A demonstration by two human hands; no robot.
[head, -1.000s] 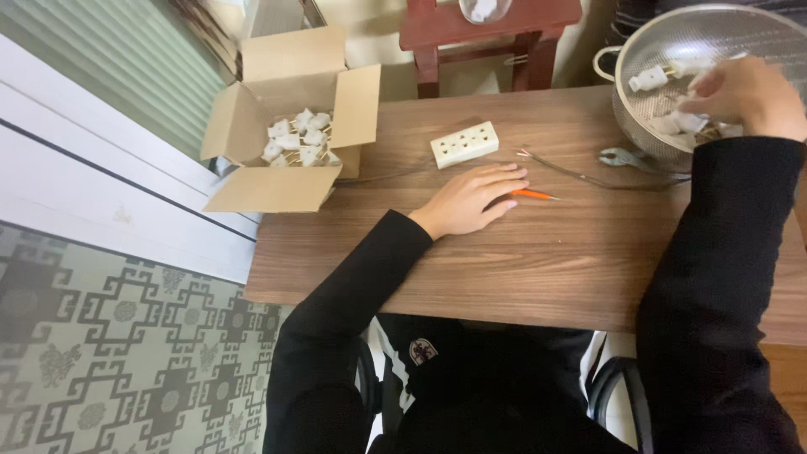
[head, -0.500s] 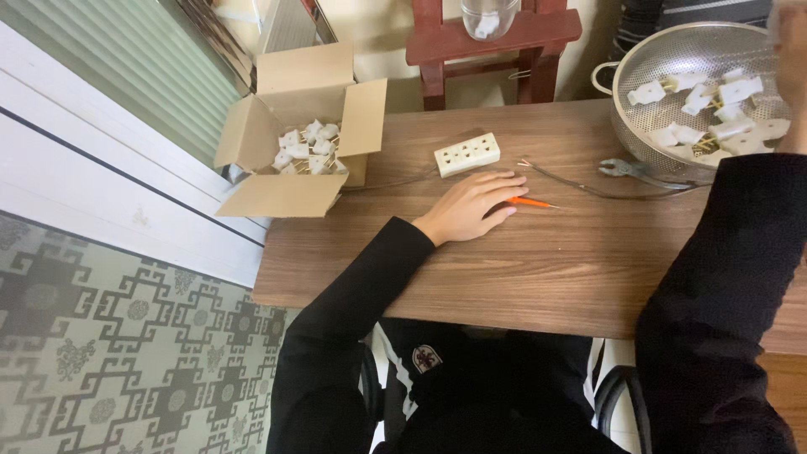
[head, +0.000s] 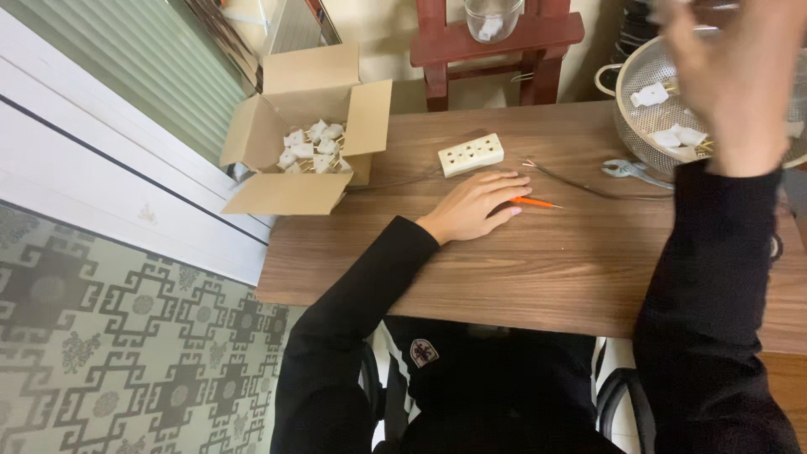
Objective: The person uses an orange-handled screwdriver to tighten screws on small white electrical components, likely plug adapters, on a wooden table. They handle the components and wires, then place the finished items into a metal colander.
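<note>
Left of the left hand, well apart from it, a cardboard box sat at the desk corner with its flaps splayed, one flap hanging past the edge. It held a heap of small white plastic plugs with brass-coloured pins. That overhang looked risky: a nudge from the sleeve could tip the light box to the patterned floor.

The left hand lay flat on the wood-grain desk, fingers loosely spread, gripping nothing. Just beyond its fingertips sat a cream, rectangular socket strip, smooth and hard, its thin dark cord trailing toward the box. At the fingertips on the right lay a slim orange tool, partly under them; it could roll or be flicked off if the hand slid.

Farther right ran a thin wire with bare strands, then grey metal pliers.

The right hand was raised near the camera, blurred, above a round metal mesh colander holding more white plugs. I cannot tell whether it pinched anything. If it did, a loose hold at that height could drop the piece outside the colander.
</note>
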